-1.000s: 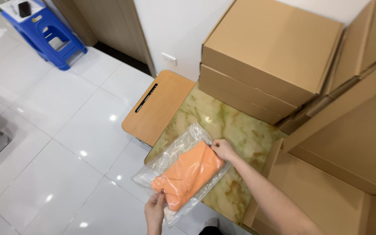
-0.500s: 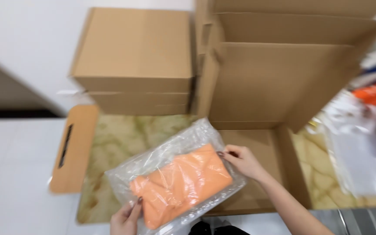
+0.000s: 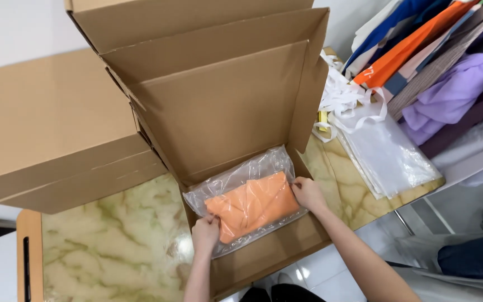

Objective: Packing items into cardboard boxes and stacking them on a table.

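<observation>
Lowering now into the open cardboard box (image 3: 252,263) the clear bag with folded orange cloth (image 3: 250,204), a moment ago above the marble table (image 3: 113,246), left hand (image 3: 205,234) and right hand (image 3: 307,193) pinching opposite edges, placing seemingly almost finished.

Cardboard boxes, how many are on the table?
3 I can tell: one open cardboard box holding the bagged orange cloth, and two closed boxes stacked at left, upper on lower. More may hide behind them.
</observation>
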